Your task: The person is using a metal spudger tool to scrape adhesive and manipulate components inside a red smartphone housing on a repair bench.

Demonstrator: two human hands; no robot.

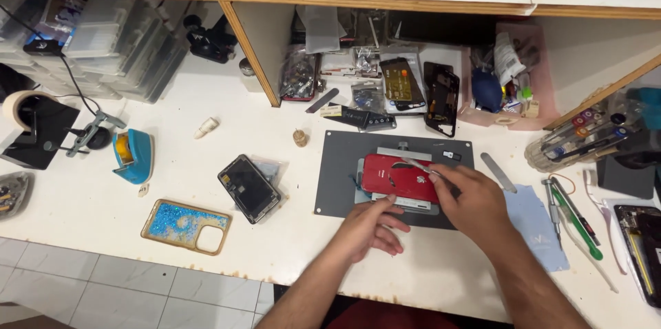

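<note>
Red phone (396, 176) sits back-up, still closed, on the grey mat (337, 184), left hand (368, 229) pressing its lower edge with loosely curled fingers, right hand (475, 202) pinching tweezers (416, 164) on its back; separated black screen (248, 188) lies apart.

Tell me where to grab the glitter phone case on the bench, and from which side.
Grip the glitter phone case by its long front edge, coming from the bench's near side. It lies flat and apart from the black phone, so thin rims are the only purchase; the camera cutout corner also admits a finger.
</note>
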